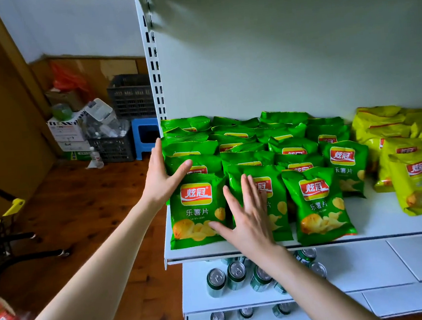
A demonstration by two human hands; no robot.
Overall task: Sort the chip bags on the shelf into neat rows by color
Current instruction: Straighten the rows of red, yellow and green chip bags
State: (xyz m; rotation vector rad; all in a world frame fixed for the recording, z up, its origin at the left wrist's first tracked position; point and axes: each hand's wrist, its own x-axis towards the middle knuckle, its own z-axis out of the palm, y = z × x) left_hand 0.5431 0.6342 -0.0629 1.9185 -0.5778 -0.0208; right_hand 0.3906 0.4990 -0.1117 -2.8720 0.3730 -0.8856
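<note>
Several green chip bags (318,201) lie in overlapping rows on the left part of the white shelf (378,219). Yellow chip bags (416,182) are stacked at the right end. My left hand (160,174) lies flat against the left side of the leftmost green row, thumb over a bag's top. My right hand (247,212) rests with straight, spread fingers on the front bag of the second row, its thumb on the front-left green bag (196,212). Neither hand grips anything.
Green drink cans (226,278) lie on the lower shelves. Left of the shelf's upright (155,70) is a wooden floor with a blue stool (145,137), black crates, boxes and bottles. A yellow-handled cart (1,201) stands at the far left.
</note>
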